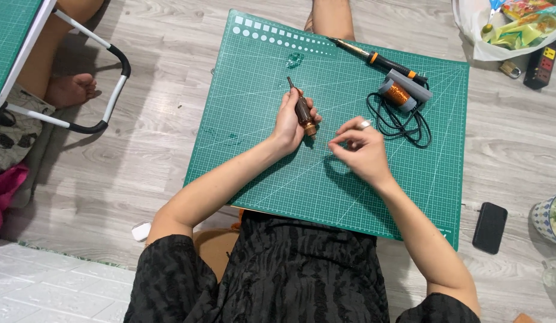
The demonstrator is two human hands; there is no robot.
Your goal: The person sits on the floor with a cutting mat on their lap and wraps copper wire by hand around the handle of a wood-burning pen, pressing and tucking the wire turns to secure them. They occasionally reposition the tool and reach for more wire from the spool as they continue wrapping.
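My left hand [288, 121] grips a small brown rod-shaped tool [303, 110] with a copper-coloured winding at its lower end and a thin dark tip pointing up. My right hand [361, 148], with a ring on one finger, is pinched close to the right of that winding, as if on a fine wire too thin to see. Both hands hover over a green cutting mat [260, 78] on my lap.
A soldering iron [373, 58] with a black cable [403, 125] and a spool of copper wire [399, 94] lie at the mat's upper right. A black phone [489, 227] and a bowl [550, 218] sit on the floor at right. Another person's foot [68, 90] is upper left.
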